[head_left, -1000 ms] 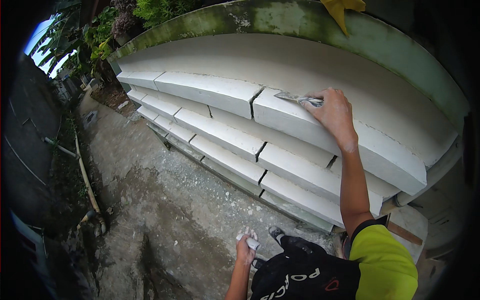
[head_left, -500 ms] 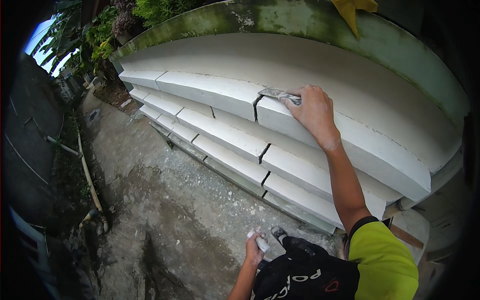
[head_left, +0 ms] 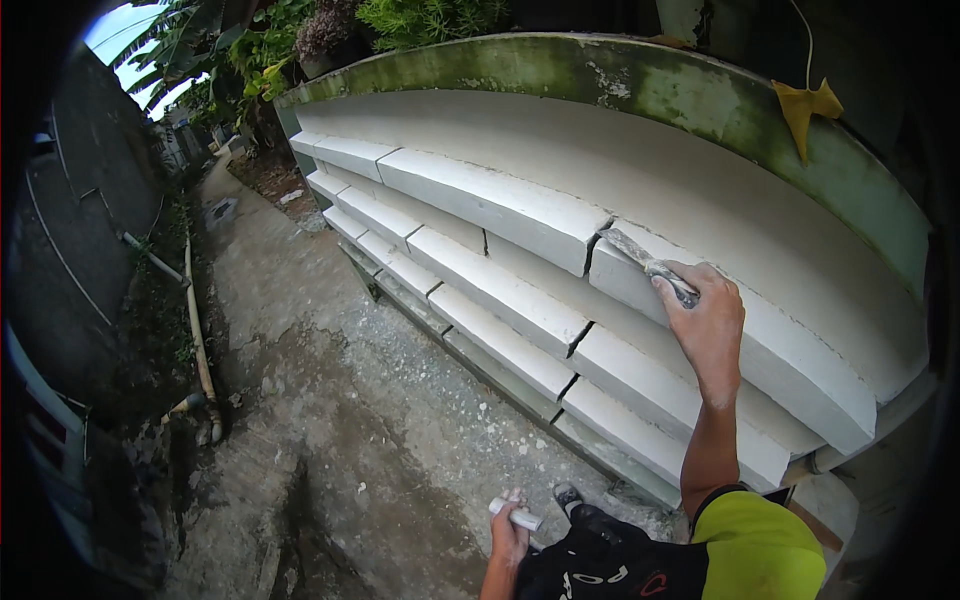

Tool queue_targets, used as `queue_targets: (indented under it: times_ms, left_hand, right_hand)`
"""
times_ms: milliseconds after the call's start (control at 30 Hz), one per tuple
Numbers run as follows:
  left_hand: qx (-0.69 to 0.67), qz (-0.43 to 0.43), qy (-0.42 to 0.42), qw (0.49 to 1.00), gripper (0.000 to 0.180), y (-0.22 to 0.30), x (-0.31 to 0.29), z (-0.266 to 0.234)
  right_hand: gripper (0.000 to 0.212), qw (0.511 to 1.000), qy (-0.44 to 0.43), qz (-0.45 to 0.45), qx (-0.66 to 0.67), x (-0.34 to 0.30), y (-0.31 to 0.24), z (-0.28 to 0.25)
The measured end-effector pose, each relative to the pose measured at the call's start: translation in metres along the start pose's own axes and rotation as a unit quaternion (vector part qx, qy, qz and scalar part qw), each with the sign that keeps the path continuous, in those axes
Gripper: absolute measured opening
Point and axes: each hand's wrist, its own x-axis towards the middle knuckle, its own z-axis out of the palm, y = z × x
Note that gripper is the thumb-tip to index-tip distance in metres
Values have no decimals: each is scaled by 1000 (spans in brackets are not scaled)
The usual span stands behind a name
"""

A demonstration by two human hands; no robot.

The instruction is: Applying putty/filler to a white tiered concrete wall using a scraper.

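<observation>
In my right hand (head_left: 708,320) is a putty knife (head_left: 630,247), gripped by its handle. Its whitish-smeared blade points up and left, over the top of the uppermost white ledge (head_left: 490,195), just right of a dark jagged crack (head_left: 593,250). Whether the blade touches the surface I cannot tell. White dust coats the fingers. Down near my body, my left hand (head_left: 509,542) is closed around a short white cylinder (head_left: 518,515), whose exact kind is unclear.
More white ledges (head_left: 500,300) step down below the top one, with dark cracks in line. Above runs a mossy green rim (head_left: 560,70) with plants (head_left: 430,15) and a yellow leaf (head_left: 806,112). A concrete path (head_left: 300,330) and a pipe (head_left: 198,340) lie left.
My view has shifted, so the ledges sit lower and further right. The putty knife has turned from lying nearly along the ledge to slanting across it. Both hands keep their hold.
</observation>
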Motion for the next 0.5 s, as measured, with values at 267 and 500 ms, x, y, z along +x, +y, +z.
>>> queue_targets:
  times_ms: [267,500]
  left_hand:
    - [59,-4,39,997,21,40,-4,35]
    - [145,-16,-55,988,28,43,36,89]
  right_hand:
    - [23,980,182,8,84,-51,25,15]
    - [35,949,280,60,132,-37,33,7]
